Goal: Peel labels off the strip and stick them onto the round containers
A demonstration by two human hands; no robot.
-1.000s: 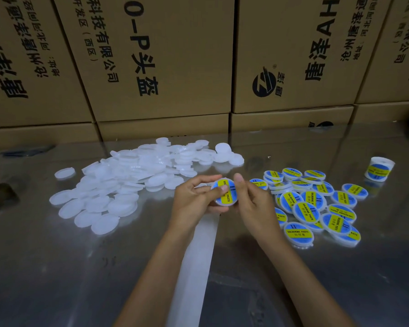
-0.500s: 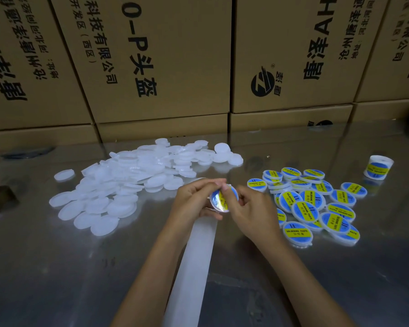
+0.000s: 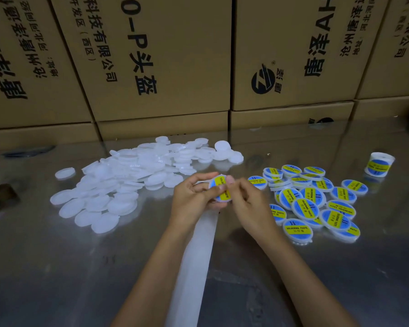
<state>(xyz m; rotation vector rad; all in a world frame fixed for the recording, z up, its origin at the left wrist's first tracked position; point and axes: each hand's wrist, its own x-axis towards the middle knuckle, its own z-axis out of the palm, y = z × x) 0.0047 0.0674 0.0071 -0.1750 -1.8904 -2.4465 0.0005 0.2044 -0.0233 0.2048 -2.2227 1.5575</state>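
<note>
Labels: round blue sticker with a yellow band [image 3: 220, 188] sits on the face of the small round white plastic container [image 3: 219, 201] held above the table, between both hands; the print reads as soldering paste
Left hand: left hand [image 3: 191, 199] grips the container from its left side, fingers curled round the rim and thumb across the front
Right hand: right hand [image 3: 246, 201] pinches the container's right edge, fingertips [image 3: 229, 182] on the sticker, seemingly pressing it flat
Strip: long white backing strip [image 3: 196, 260] runs from under the hands toward the near edge; no stickers show on the visible stretch
Handling: the container looks light, stiff and smooth, so likely slippery; best held by the rim, leaving the face free; the sticker looks thin and limp, apt to crease or trap a bubble, so it is best taken by an edge and smoothed from the middle outward
Unlabelled stock: pile of plain white round plastic containers [image 3: 132, 180] lies left of the hands, many overlapping
Finished stock: cluster of blue-and-yellow labelled containers [image 3: 316, 201] lies just right of the hands, some stacked; one more labelled white tub [image 3: 379, 165] stands apart at far right
Progress: a judgement only; far more blanks than finished pieces, so the job seems early
Surface: glossy grey reflective table [image 3: 57, 267]; smooth enough that pieces may slide
Room: wall of stacked brown cardboard cartons with black printed characters [image 3: 163, 62] stands right behind the table; dim, warm light
</note>
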